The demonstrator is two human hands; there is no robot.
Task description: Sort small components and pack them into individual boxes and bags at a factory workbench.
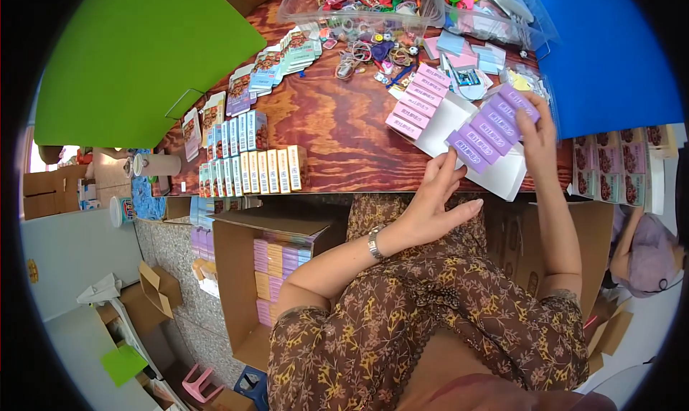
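Note:
A row of several small purple boxes [484,133] is tilted over an open white carton [500,178]. My right hand [535,128] is closed round the row's right end. At its left end, the fingertips of my left hand [439,192] press against the boxes, with the thumb stretched out to the right. The row is held between both hands. Beside it, a row of pink boxes [418,102] lies along the white carton's left side. Whether the purple boxes touch the carton, I cannot tell.
Blue boxes [244,133] and yellow boxes [274,171] stand in rows on the wooden table [337,142]. Flat cartons [265,70] lie behind them. Clear bins [359,13] of small trinkets fill the far side. A cardboard box [240,289] of packed boxes stands below the table.

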